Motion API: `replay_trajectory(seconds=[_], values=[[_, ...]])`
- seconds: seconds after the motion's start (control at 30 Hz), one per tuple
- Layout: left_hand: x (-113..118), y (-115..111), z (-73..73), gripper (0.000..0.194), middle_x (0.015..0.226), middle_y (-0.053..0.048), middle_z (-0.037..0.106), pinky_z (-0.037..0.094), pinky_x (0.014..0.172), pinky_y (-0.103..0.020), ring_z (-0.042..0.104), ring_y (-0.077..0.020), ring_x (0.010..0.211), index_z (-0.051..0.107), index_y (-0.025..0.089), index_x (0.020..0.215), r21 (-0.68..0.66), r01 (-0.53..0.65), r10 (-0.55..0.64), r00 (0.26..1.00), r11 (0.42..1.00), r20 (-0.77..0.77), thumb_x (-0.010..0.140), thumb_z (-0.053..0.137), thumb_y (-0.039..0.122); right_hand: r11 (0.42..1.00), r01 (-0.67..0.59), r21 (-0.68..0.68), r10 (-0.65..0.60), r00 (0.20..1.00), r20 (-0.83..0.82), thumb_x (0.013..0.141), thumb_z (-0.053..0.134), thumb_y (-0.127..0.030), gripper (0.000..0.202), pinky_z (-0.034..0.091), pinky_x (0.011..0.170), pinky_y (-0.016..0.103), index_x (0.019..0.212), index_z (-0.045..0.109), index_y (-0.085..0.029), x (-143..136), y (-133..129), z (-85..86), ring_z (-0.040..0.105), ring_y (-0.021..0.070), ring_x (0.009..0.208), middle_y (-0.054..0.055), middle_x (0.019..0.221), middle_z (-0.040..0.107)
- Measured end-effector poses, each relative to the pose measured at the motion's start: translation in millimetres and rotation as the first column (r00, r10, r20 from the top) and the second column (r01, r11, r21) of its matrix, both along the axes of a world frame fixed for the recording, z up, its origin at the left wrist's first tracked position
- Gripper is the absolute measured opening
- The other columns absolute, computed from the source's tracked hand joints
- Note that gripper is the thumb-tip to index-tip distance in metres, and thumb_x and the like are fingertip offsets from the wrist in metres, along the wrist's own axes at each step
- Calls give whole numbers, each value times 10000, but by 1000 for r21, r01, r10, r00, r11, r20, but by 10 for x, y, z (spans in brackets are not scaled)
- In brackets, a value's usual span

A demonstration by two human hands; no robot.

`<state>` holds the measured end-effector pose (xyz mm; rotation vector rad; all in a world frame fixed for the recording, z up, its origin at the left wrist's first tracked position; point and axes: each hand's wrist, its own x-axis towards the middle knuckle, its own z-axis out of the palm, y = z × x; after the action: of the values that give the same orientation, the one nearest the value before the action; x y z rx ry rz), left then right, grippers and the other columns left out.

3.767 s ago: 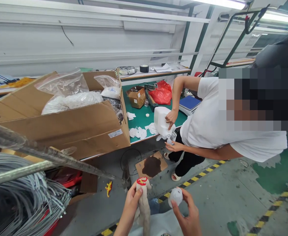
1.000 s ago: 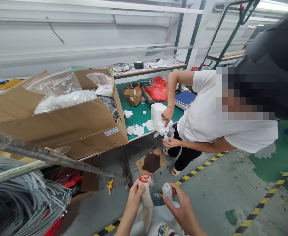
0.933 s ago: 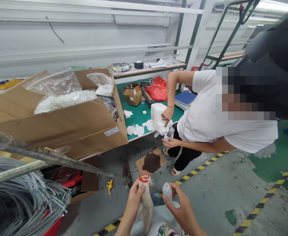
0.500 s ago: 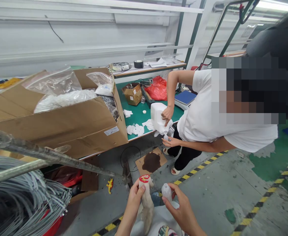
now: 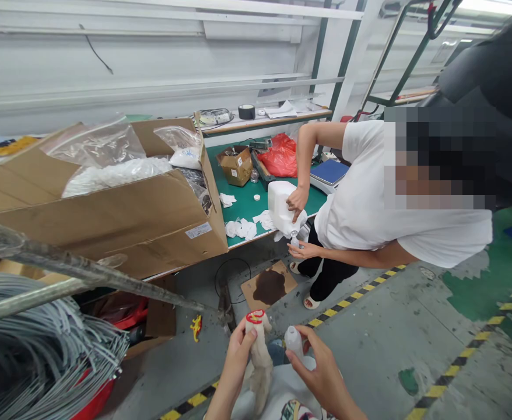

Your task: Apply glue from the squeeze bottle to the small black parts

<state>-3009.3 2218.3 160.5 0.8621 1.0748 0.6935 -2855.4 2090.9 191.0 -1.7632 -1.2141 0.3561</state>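
Observation:
My left hand [image 5: 238,352] is closed around an off-white cloth piece [image 5: 261,364] with a red-edged end, perhaps a work glove; it hangs down toward my lap. In my right hand [image 5: 322,366] is a small translucent plastic bottle [image 5: 293,338], upright with its open neck on top, gripped between thumb and fingers. The bottle and the cloth are side by side, apart from each other. Ahead, another person's hand [image 5: 297,202] tilts a large white jug [image 5: 279,201] over a small clear bottle [image 5: 295,241] in their other hand [image 5: 305,251].
A big cardboard box [image 5: 107,224] of plastic bags stands on the green table [image 5: 247,198], with crumpled white tissues [image 5: 241,229] nearby. At lower left are a metal bar [image 5: 107,274] and bundled grey cables [image 5: 50,350]. Stained cardboard [image 5: 270,286] lies on the floor.
My right hand and its bottle have shifted very slightly left. The cloth in my left hand and the other person's pouring pose look nearly the same.

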Motion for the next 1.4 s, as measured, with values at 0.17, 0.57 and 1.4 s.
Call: replay_trajectory(seconds=[0.17,0.57,1.4], values=[[22,-16,-1,595,941,-147,781,544,870,-395,695,-378,1002,773,133,941,4,22,-22,1000,1000,-1,531,838,559,1000,1,-12,-1,1000,-7,857,626,-293,218,570,593,251,1051,661,-200,8,-24,-9,669,173,628,54,850,746],[22,-28,-58,620,980,-147,783,546,855,-372,692,-369,1017,767,131,979,1,43,-43,999,999,7,544,835,568,1000,10,1,-10,1000,-5,842,628,-277,239,571,612,248,1059,667,-182,4,-51,-40,669,173,637,61,855,748],[44,-1,-53,631,985,-130,786,538,860,-357,689,-363,1025,781,147,974,-5,39,-39,999,999,26,520,860,579,1000,-27,-13,27,1000,-16,836,641,-241,236,570,634,250,1067,654,-195,32,-16,-83,678,178,677,55,877,745]])
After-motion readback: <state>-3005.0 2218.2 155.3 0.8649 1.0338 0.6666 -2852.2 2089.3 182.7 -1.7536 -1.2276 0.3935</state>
